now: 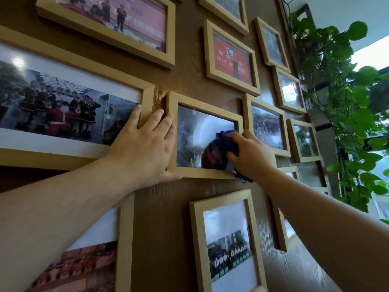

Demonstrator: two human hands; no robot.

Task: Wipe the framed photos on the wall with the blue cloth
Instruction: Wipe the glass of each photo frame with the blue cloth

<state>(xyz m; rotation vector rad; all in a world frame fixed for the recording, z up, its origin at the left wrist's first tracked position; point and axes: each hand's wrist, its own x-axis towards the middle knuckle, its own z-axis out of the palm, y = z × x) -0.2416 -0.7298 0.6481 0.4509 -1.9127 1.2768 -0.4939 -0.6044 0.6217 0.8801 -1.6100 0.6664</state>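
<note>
Right hand [251, 157] bunches blue cloth [228, 144] against glass of small wooden frame [205, 110] at centre of brown wall [164, 228]. Left hand [145, 148] flat, fingers spread, bracing frame's left edge, fingertips reaching neighbouring large frame [147, 98]. Leafy vine [341, 98] hangs right.
</note>
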